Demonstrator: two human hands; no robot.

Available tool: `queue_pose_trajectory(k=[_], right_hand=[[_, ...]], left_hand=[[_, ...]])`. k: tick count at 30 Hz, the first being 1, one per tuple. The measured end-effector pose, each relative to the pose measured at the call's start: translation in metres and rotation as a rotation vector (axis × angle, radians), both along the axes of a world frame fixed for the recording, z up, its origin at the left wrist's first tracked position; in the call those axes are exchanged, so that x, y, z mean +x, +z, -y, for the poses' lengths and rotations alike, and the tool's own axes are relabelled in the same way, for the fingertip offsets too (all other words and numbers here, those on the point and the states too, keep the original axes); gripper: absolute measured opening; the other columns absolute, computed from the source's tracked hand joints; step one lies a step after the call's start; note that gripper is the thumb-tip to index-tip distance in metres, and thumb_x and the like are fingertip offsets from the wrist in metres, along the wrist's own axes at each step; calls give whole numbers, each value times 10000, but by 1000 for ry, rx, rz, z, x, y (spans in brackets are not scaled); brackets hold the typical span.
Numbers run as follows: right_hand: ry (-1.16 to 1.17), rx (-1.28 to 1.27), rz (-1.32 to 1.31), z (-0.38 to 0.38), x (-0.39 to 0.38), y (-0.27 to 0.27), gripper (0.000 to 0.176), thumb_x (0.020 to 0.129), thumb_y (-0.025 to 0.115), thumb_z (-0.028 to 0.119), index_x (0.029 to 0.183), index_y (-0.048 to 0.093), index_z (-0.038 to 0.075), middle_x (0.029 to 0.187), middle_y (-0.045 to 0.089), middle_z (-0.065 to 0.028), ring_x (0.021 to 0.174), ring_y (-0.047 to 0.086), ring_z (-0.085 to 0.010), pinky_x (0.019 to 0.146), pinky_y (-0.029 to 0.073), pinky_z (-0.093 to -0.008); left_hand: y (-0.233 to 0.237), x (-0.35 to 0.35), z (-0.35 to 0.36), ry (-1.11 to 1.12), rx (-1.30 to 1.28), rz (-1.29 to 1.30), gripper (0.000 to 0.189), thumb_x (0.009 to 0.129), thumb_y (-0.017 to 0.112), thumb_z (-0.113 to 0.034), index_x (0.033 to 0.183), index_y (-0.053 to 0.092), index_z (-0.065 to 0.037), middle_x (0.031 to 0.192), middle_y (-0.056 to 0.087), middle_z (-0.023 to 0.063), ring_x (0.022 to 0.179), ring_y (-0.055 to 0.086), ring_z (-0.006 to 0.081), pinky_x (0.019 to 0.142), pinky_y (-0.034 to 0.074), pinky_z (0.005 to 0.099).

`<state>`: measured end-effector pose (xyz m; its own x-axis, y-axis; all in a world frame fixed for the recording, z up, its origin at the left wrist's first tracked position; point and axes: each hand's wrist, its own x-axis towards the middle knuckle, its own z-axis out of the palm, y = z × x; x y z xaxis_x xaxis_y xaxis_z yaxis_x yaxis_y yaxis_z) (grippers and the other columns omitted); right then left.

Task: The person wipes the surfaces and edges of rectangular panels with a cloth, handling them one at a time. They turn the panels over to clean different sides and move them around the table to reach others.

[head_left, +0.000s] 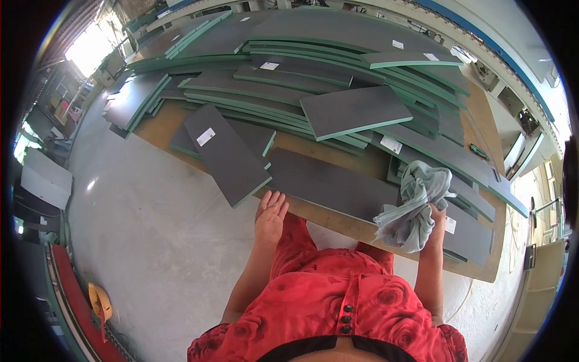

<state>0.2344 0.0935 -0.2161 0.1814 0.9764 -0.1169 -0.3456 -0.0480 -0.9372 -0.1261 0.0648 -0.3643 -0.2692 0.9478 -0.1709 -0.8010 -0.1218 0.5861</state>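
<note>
gripping a crumpled grey-green cloth (419, 202), the right hand (438, 216) is closing its fingers on it over the right half of the counter's near edge. the left hand (272, 212) is holding nothing, its fingers extending close together at that edge, near a labelled panel (226, 157) that is jutting past it. between the hands, a long dark panel (332, 184) is lying along the counter (485, 120).
</note>
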Motion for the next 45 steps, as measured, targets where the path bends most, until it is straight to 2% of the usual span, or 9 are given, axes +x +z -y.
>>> queue_pose_trajectory(k=[4,10,15,16,20,21,23,31,45], right_hand=[[-10,4,214,-2,2,-12,312,775,583,91,1060,584,-36,982,616,-86,843,595,-177,759,481,-303],[61,8,194,-6,11,-20,363,749,596,77,1100,591,-18,982,623,-93,847,616,-191,760,498,-303],[-8,-43,-198,-19,37,-30,399,811,548,139,1186,517,5,1007,605,-77,841,598,-172,736,495,-302],[24,-35,-247,-21,40,-25,415,814,543,142,1204,505,7,1018,599,-79,853,595,-173,744,491,-300],[22,51,-99,-25,43,-26,428,856,528,237,1235,488,41,1086,602,-95,948,593,-224,853,471,-360],[-34,21,-33,-22,37,-21,430,852,534,233,1235,490,42,1080,603,-85,947,592,-216,847,469,-349],[-99,-23,57,-20,31,-23,434,842,541,229,1233,493,47,1059,608,-62,933,590,-197,833,464,-330],[-99,-51,-10,-18,41,-37,464,807,562,243,1223,498,49,1032,576,-57,890,562,-175,785,453,-322],[53,-67,-20,-36,41,-57,386,829,522,218,1170,530,36,1015,587,-48,876,568,-166,763,459,-319]], left_hand=[[11,9,-7,48,-22,-33,513,872,525,-48,1349,343,-9,1333,424,187,1234,439,306,1018,388,427],[107,16,33,-595,-63,-579,340,870,603,-218,1126,546,-3,1062,593,123,906,605,200,736,512,332],[253,0,71,-426,831,-188,330,893,566,-317,853,590,10,783,595,114,613,565,234,497,462,320],[293,-14,53,-717,1238,-336,278,907,541,-268,851,581,1,749,586,105,607,561,247,505,468,331],[354,-12,101,122,1876,-650,236,757,641,-240,903,619,-56,978,609,68,945,521,206,770,436,363],[369,-3,106,509,1845,-1056,345,852,585,-375,1066,636,-108,1174,601,38,1229,462,203,1013,382,386],[369,11,144,653,1736,-1080,331,843,601,-373,1043,648,-114,1168,605,35,1186,492,201,985,393,372],[382,36,92,848,2026,-754,260,813,639,-284,922,642,-47,972,607,70,934,540,215,813,449,331],[389,21,93,1097,2168,-827,203,828,615,-260,891,625,-68,908,596,40,786,553,191,650,448,286]])
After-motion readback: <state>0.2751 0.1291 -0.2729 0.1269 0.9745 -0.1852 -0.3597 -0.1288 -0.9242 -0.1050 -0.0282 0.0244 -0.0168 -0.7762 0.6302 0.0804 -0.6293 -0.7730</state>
